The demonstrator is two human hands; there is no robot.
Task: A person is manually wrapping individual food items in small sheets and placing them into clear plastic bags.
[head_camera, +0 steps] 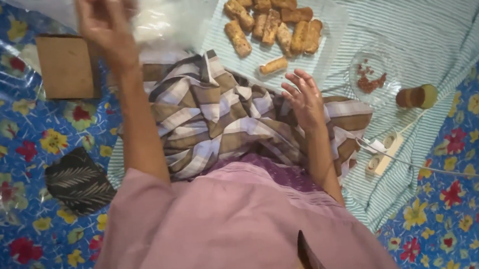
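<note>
While the left hand (104, 23) pinches a clear crinkled plastic bag (164, 15) at upper left, the open, empty right hand (304, 98) hovers nearer, just below the lone golden-brown fried roll (274, 66), lying crosswise.

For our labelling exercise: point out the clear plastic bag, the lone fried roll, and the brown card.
Plastic bag (164, 15), head view, on its crumpled middle.
Lone roll (274, 66), head view, on the middle of its crust.
Brown card (66, 65), head view, on its flat centre.
</note>
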